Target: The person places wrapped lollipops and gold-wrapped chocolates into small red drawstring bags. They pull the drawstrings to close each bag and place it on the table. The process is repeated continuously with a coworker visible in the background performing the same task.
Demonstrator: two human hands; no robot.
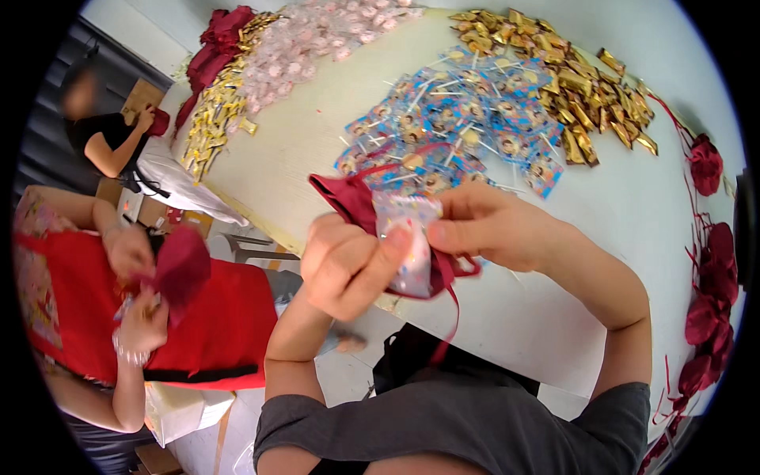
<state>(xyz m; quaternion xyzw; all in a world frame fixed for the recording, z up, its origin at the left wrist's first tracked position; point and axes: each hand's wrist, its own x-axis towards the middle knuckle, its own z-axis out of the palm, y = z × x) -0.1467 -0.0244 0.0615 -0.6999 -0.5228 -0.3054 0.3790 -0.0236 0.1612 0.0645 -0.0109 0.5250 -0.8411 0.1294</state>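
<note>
My left hand (pixel 350 267) grips a dark red fabric drawstring pouch (pixel 341 196), its thumb pressed on a clear, dotted candy wrapper (pixel 404 214) with a pale sweet inside. From the other side, the thumb and fingers of my right hand (pixel 487 225) pinch that wrapper's edge. The wrapped candy lies across the front of the pouch; whether part of it sits in the mouth cannot be made out. A red ribbon (pixel 456 314) dangles below. Just beyond my hands, blue-wrapped lollipops (pixel 451 119) are heaped on the white table (pixel 285 154).
Gold-wrapped sweets (pixel 570 83) spread at the back right, pink-white wrapped candies (pixel 314 47) and yellow packets (pixel 217 113) at the back left. Filled red pouches (pixel 712 285) line the right edge. Left, a person in a red apron (pixel 208 320) handles a pouch; another person (pixel 113 136) stands farther off.
</note>
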